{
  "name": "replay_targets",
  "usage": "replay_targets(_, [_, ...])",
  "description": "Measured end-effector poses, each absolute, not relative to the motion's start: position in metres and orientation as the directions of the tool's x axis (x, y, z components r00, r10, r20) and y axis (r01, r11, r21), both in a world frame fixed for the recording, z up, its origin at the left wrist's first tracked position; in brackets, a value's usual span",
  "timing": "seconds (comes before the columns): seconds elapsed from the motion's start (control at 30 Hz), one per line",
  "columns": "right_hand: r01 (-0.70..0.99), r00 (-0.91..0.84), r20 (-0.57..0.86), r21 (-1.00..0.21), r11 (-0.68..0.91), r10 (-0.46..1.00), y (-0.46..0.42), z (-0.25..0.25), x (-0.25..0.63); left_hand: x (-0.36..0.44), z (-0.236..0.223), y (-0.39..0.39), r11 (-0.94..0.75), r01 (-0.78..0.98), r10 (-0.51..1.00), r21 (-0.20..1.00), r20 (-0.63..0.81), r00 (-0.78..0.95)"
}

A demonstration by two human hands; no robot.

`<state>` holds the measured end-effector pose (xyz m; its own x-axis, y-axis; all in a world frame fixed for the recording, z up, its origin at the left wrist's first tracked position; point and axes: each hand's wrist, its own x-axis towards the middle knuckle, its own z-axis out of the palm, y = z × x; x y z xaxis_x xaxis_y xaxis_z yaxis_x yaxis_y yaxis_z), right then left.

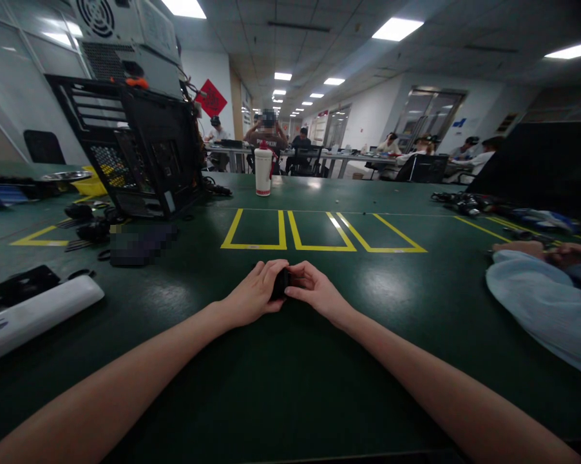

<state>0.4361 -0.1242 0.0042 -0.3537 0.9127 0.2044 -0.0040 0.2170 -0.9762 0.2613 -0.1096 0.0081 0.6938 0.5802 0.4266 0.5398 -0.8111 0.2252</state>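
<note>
Two hands meet over the green table (290, 386) in the head view. Left hand (257, 291) curls round a small black object (281, 283), fingers closed on it; right hand (314, 291) pinches its other side, apparently to steady it. Object sits just short of the yellow boxes (319, 231). White bottle (263, 169) stands well beyond; a co-worker's sleeve (542, 303) rests right.

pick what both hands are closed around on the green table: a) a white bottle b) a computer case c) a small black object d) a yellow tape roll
c: the left hand and the right hand meet around a small black object on the green table, while the white bottle and the computer case stand far off, untouched.
</note>
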Motion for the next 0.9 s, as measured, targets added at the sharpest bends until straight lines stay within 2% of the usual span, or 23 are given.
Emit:
replay_targets(0.2, [0.053,-0.294,0.198,-0.973,0.223,0.935,-0.1271,0.0059,0.434,0.2608,0.0099,-0.1115,-0.798,0.528,0.602,0.291,0.433,0.671])
replay_targets(0.4, [0.048,-0.297,0.166,-0.981,0.188,0.94,-0.1257,0.006,0.4337,0.2617,0.0078,-0.1105,-0.791,0.538,0.61,0.29,0.43,0.665])
replay_targets(0.6, [0.003,-0.344,0.242,-0.966,0.259,0.907,-0.1267,0.0041,0.4337,0.2625,0.0057,-0.1093,-0.793,0.543,0.607,0.278,0.444,0.659])
replay_targets(0.9, [0.03,-0.287,0.204,-0.975,0.222,0.936,-0.1245,0.0041,0.4325,0.262,0.0078,-0.1107,-0.786,0.541,0.617,0.299,0.431,0.658])
